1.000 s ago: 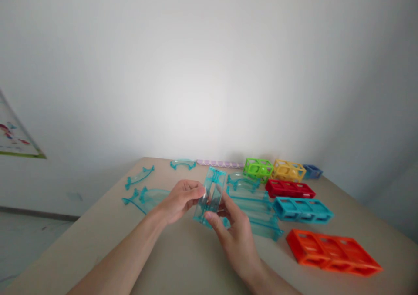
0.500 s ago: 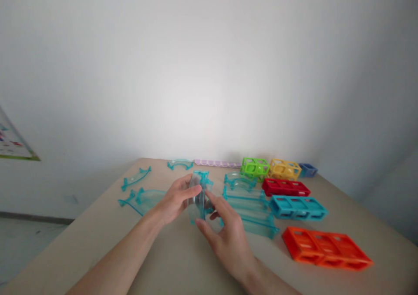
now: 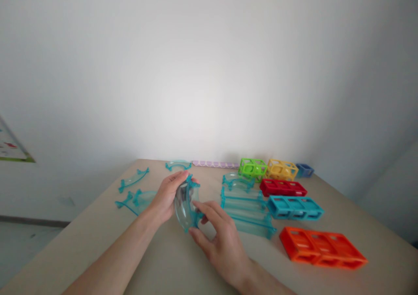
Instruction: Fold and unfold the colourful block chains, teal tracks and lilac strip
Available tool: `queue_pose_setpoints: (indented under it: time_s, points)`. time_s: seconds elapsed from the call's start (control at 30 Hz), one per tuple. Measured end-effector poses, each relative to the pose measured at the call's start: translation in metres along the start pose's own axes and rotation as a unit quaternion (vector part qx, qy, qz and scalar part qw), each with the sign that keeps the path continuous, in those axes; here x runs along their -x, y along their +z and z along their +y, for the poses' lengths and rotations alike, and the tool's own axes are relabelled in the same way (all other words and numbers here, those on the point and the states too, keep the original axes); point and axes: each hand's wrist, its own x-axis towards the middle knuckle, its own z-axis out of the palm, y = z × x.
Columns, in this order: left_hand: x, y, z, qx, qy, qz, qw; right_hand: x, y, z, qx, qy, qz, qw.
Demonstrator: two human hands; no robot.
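A clear, curved track piece with teal edges (image 3: 184, 206) is held upright above the table between my two hands. My left hand (image 3: 168, 195) grips its upper left part, the thumb at the top and the other fingers partly hidden behind the clear plastic. Thumb and fingers of my right hand (image 3: 220, 236) close on its lower right end, at the teal connector. Left of my hands lie more curved clear pieces, one of them a curved track piece (image 3: 133, 179). Straight clear teal-edged track pieces (image 3: 246, 214) lie to the right of my right hand.
Connected block frames stand on the right: orange (image 3: 323, 247), turquoise (image 3: 295, 208), red (image 3: 283, 187), green (image 3: 252, 169), yellow (image 3: 282, 169) and blue (image 3: 305, 170). A purple patterned strip (image 3: 215, 164) lies along the wall, near an arched clear piece (image 3: 178, 165) on the table (image 3: 156, 260).
The held piece has turned so its curved clear side shows more, and it has moved slightly left. My right hand has slid to its lower end. The view has shifted a little.
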Motion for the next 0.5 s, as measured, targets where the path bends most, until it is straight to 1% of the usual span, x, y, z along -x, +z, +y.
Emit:
queue_pose_setpoints:
  time_s: [0.07, 0.1, 0.17, 0.23, 0.33, 0.43, 0.5]
  points:
    - [-0.001, 0.000, 0.000, 0.018, 0.010, 0.016, 1.000, -0.001, -0.001, 0.001, 0.000, -0.006, 0.033, 0.999]
    - [-0.001, 0.000, 0.001, 0.028, 0.009, 0.013, 0.999, -0.002, -0.001, 0.002, 0.001, -0.006, 0.055, 0.998]
    - [-0.001, -0.001, 0.002, 0.045, -0.009, -0.010, 0.999, -0.004, -0.002, 0.004, 0.003, -0.005, 0.101, 0.995]
    - [-0.002, -0.004, 0.005, 0.063, -0.033, -0.032, 0.997, -0.005, -0.002, 0.006, -0.001, -0.007, 0.132, 0.991]
    - [-0.003, -0.009, 0.009, 0.105, -0.041, -0.027, 0.993, -0.004, -0.001, 0.008, 0.000, -0.011, 0.152, 0.988]
    - [-0.006, -0.015, 0.011, 0.140, -0.028, -0.005, 0.990, -0.001, 0.000, 0.005, 0.032, -0.014, 0.150, 0.988]
    - [-0.008, -0.017, 0.010, 0.143, -0.024, 0.015, 0.989, 0.001, -0.002, 0.000, 0.051, -0.023, 0.147, 0.988]
